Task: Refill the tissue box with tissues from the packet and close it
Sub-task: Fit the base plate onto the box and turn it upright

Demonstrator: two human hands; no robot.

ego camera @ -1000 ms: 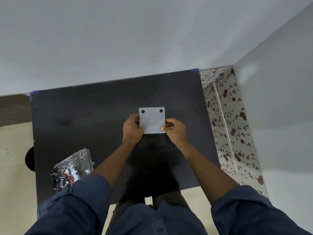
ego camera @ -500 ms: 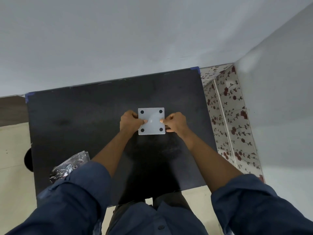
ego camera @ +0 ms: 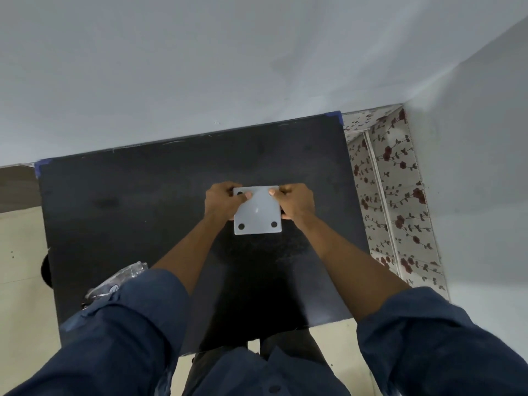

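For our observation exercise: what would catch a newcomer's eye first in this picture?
A pale grey square plastic panel with black round pads stands out mid-table, pinched at its far corners by the left hand and right hand. Under it spreads the black rectangular table; a crinkled clear plastic packet peeks out near the left sleeve.

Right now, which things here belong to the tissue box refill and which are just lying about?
Job:
tissue box, held by left hand and right hand
crumpled packet

Lying about:
black table
floral panel
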